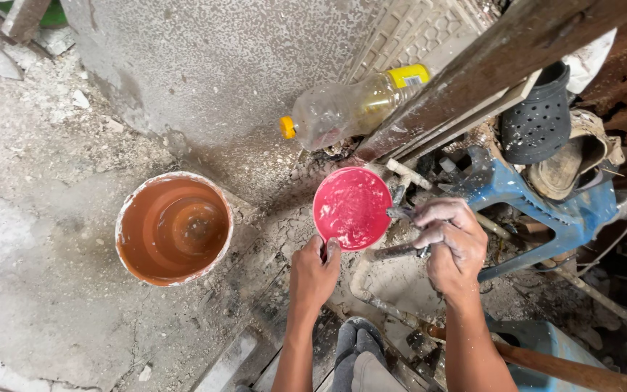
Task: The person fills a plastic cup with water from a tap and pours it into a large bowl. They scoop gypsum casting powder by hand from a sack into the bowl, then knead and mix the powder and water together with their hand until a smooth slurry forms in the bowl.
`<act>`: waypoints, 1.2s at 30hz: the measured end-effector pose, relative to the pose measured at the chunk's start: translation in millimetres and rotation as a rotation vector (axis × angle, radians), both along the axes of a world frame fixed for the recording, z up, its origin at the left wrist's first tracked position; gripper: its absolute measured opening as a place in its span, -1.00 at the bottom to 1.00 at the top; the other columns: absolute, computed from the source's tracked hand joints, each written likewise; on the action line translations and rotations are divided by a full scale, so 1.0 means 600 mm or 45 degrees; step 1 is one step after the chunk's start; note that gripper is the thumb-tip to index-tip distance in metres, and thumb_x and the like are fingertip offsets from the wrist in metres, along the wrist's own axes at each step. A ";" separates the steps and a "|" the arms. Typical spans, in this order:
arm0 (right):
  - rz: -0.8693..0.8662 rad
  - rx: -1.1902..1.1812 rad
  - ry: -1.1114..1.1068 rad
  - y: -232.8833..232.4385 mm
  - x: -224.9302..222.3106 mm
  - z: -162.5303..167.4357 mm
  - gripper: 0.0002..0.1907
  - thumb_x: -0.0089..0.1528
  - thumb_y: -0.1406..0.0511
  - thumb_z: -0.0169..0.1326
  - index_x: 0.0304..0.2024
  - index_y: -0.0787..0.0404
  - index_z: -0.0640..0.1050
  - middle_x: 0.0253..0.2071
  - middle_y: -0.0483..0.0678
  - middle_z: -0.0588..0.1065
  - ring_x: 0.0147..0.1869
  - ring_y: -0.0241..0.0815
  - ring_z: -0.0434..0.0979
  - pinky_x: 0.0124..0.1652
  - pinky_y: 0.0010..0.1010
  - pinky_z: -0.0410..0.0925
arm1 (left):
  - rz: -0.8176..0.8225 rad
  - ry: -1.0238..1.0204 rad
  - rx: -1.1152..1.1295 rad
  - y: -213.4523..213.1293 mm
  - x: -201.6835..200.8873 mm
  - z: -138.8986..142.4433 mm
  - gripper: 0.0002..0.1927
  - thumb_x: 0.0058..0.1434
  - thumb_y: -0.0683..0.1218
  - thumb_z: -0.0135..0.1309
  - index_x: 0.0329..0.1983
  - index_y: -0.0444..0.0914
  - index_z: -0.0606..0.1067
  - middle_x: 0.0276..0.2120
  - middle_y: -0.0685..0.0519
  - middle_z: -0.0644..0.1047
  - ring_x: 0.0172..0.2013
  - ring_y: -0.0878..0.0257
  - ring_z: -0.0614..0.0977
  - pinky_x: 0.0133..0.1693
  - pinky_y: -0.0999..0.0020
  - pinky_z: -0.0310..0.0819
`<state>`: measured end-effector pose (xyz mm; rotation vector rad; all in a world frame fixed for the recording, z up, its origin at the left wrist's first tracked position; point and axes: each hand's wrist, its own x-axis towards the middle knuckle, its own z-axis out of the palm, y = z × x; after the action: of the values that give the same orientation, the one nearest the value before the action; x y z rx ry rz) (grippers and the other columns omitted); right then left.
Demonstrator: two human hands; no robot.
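The small round pink plastic bowl [352,208], smeared with white paste and nearly scraped out, is gripped low over the floor by the left hand [313,274], while a thin metal tool [400,213] is pinched by the right hand [450,243].

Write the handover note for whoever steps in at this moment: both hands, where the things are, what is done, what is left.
Left hand: grips the handle of the pink bowl.
Right hand: holds a small metal tool at the bowl's rim.
Bowl: smeared inside with white paste.
Orange bucket: stands on the floor beside the left hand, with water in it.
Done: paste is in the bowl.
Left: cannot tell from this view.
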<state>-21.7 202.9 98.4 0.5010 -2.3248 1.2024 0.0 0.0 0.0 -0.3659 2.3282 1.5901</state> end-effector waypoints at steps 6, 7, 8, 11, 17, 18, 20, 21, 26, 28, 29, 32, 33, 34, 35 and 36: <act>-0.146 0.027 0.365 -0.118 0.022 0.048 -0.83 0.18 0.44 0.03 -0.52 0.25 0.54 -0.24 -0.01 0.54 0.06 0.01 0.55 0.12 -0.16 0.42 | 0.131 0.000 0.069 -0.119 0.020 0.064 -0.79 0.28 -0.06 0.05 -0.33 -0.31 0.53 -0.63 -0.08 0.56 -0.62 0.18 0.59 -0.46 0.14 0.41; -0.192 -0.024 0.469 -0.146 0.038 0.052 -0.84 0.17 0.37 0.07 -0.52 0.25 0.54 -0.24 -0.01 0.54 0.04 -0.01 0.53 0.14 -0.13 0.42 | 0.169 -0.009 0.088 -0.144 0.029 0.070 -0.79 0.27 -0.06 0.06 -0.32 -0.31 0.53 -0.63 -0.07 0.55 -0.62 0.19 0.59 -0.46 0.14 0.41; -0.102 -0.195 0.559 -0.177 0.049 0.052 -0.77 0.16 0.24 0.08 -0.56 0.21 0.52 -0.29 -0.04 0.53 0.01 -0.03 0.51 0.08 -0.11 0.44 | 0.218 -0.020 0.112 -0.166 0.039 0.075 -0.80 0.26 -0.06 0.06 -0.32 -0.32 0.52 -0.63 -0.07 0.55 -0.62 0.19 0.59 -0.47 0.13 0.41; 0.278 -0.539 0.586 -0.127 0.036 -0.140 -0.67 0.27 0.19 0.12 -0.60 0.05 0.46 -0.29 -0.16 0.47 0.06 -0.08 0.47 0.07 -0.10 0.50 | 0.286 -0.086 0.127 -0.092 0.015 -0.098 -0.73 0.33 -0.04 0.01 -0.37 -0.34 0.52 -0.65 -0.06 0.51 -0.63 0.17 0.55 -0.51 0.08 0.38; 0.456 -0.902 0.228 -0.258 0.004 -0.295 -0.84 0.37 0.29 -0.01 -0.32 0.16 0.47 -0.16 0.01 0.50 0.09 -0.04 0.54 0.04 -0.18 0.47 | 0.568 0.279 -0.142 -0.195 0.042 -0.103 -0.71 0.26 -0.07 0.09 -0.43 -0.41 0.50 -0.66 -0.15 0.46 -0.64 0.02 0.54 -0.48 0.08 0.39; 0.481 -1.001 0.100 -0.291 0.001 -0.330 -0.92 0.38 0.37 -0.03 -0.24 0.19 0.47 -0.08 0.02 0.48 0.10 -0.04 0.53 0.09 -0.16 0.46 | 0.614 0.194 -0.171 -0.224 0.058 -0.103 -0.71 0.27 -0.04 0.06 -0.41 -0.39 0.50 -0.66 -0.15 0.48 -0.63 0.03 0.55 -0.47 0.08 0.41; 0.430 -1.047 -0.225 -0.356 0.001 -0.391 -0.89 0.36 0.47 -0.08 -0.12 0.25 0.45 0.03 0.06 0.44 0.07 -0.06 0.51 0.08 -0.17 0.46 | 0.692 0.013 -0.228 -0.278 0.097 -0.095 -0.69 0.29 0.00 0.01 -0.36 -0.35 0.51 -0.65 -0.16 0.50 -0.63 0.03 0.58 -0.45 0.06 0.44; 0.357 -1.004 -0.419 -0.369 0.023 -0.433 -0.84 0.33 0.50 -0.12 -0.08 0.27 0.45 0.07 0.09 0.43 0.03 -0.06 0.51 0.02 -0.18 0.47 | 0.742 -0.025 -0.261 -0.283 0.136 -0.101 -0.70 0.29 0.01 0.00 -0.35 -0.34 0.51 -0.64 -0.15 0.52 -0.62 0.05 0.59 -0.44 0.06 0.46; 0.228 -0.335 -1.539 -0.442 -0.005 -0.527 -0.53 0.33 0.36 -0.15 0.31 0.19 0.23 0.19 0.08 0.35 0.17 0.04 0.45 0.08 -0.11 0.43 | 1.065 -0.179 -0.331 -0.315 0.177 -0.099 -0.65 0.26 0.05 0.01 -0.37 -0.34 0.54 -0.56 -0.18 0.60 -0.54 -0.01 0.66 -0.36 0.04 0.53; 0.270 -0.133 -1.857 -0.459 -0.011 -0.534 -0.46 0.43 0.20 -0.13 0.42 0.12 0.09 0.32 0.03 0.23 0.26 0.05 0.38 0.17 -0.06 0.32 | 1.132 -0.198 -0.457 -0.336 0.183 -0.093 -0.65 0.23 0.07 0.05 -0.34 -0.34 0.55 -0.50 -0.21 0.62 -0.44 -0.11 0.68 -0.29 -0.01 0.53; 0.314 -0.161 -1.896 -0.470 -0.017 -0.536 -0.42 0.41 0.20 -0.14 0.43 0.11 0.05 0.31 0.04 0.29 0.28 0.02 0.41 0.19 -0.07 0.34 | 1.161 -0.212 -0.517 -0.342 0.184 -0.087 -0.65 0.21 0.08 0.07 -0.32 -0.34 0.55 -0.46 -0.23 0.64 -0.39 -0.16 0.69 -0.25 -0.04 0.53; 0.423 -0.260 -2.003 -0.491 -0.034 -0.554 -0.40 0.36 0.20 -0.15 0.42 0.11 0.05 0.25 0.09 0.44 0.28 -0.02 0.49 0.19 -0.09 0.39 | 1.225 -0.304 -0.509 -0.357 0.185 -0.075 -0.63 0.19 0.11 0.09 -0.27 -0.31 0.56 -0.36 -0.24 0.65 -0.27 -0.20 0.70 -0.19 -0.06 0.55; 0.436 -0.298 -2.038 -0.490 -0.039 -0.566 -0.45 0.37 0.19 -0.14 0.38 0.14 0.13 0.21 0.11 0.47 0.25 0.01 0.51 0.17 -0.10 0.40 | 1.235 -0.339 -0.532 -0.357 0.185 -0.075 -0.62 0.20 0.12 0.09 -0.24 -0.31 0.56 -0.34 -0.24 0.65 -0.25 -0.20 0.70 -0.18 -0.06 0.55; 0.443 -0.339 -2.075 -0.487 -0.044 -0.578 -0.49 0.37 0.19 -0.12 0.35 0.17 0.20 0.18 0.14 0.49 0.22 0.03 0.53 0.15 -0.11 0.42 | 1.239 -0.377 -0.554 -0.356 0.184 -0.076 -0.62 0.22 0.12 0.08 -0.21 -0.30 0.56 -0.33 -0.25 0.65 -0.23 -0.20 0.70 -0.17 -0.06 0.55; 0.444 -0.393 -2.091 -0.481 -0.049 -0.591 -0.53 0.38 0.21 -0.13 0.31 0.19 0.22 0.17 0.15 0.50 0.21 0.03 0.54 0.14 -0.12 0.42 | 1.241 -0.414 -0.576 -0.353 0.182 -0.078 -0.61 0.23 0.13 0.08 -0.19 -0.30 0.56 -0.31 -0.25 0.65 -0.22 -0.21 0.70 -0.15 -0.06 0.55; 0.442 -0.446 -2.108 -0.474 -0.053 -0.602 -0.57 0.38 0.22 -0.13 0.27 0.21 0.24 0.15 0.17 0.50 0.20 0.02 0.54 0.13 -0.14 0.43 | 1.242 -0.451 -0.546 -0.351 0.181 -0.081 -0.61 0.24 0.14 0.07 -0.17 -0.29 0.56 -0.29 -0.24 0.66 -0.21 -0.19 0.70 -0.16 -0.06 0.55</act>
<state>-53.7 -81.5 -262.7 -0.5230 -3.0448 2.8391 108.4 -210.7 -48.4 -1.9263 2.2723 1.1169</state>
